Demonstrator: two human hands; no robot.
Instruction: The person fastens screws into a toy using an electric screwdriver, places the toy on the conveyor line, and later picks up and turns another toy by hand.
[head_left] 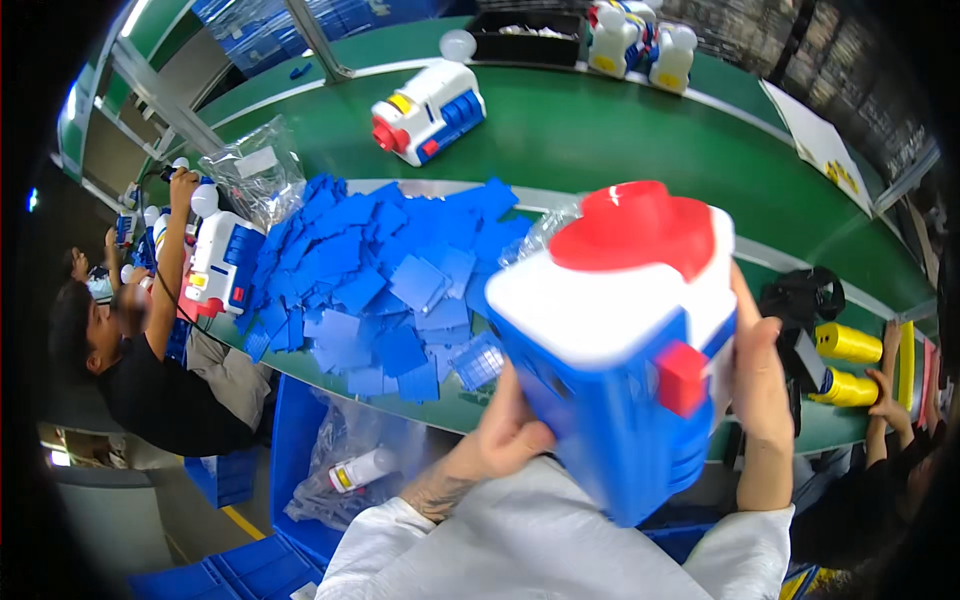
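Observation:
Close in front of me I hold up a bulky white-and-blue plastic toy (620,370) with a red ring-shaped end piece and a red block on its side. Its red end points up and away; its edges are slightly blurred. My left hand (500,430) is closed around its lower left side, the fingers partly hidden behind it. At the right side, my right hand (758,370) grips it with the thumb in view. A large heap of thin blue plastic plates (370,270) covers the bench to the left of the toy.
A similar toy (430,112) lies on the green conveyor (570,125). Below the bench, a blue bin (290,450) contains plastic film and a small white bottle-like part (362,470). A person (150,370) works at left; another person's hand (885,400) touches yellow cylinders (848,342) at right.

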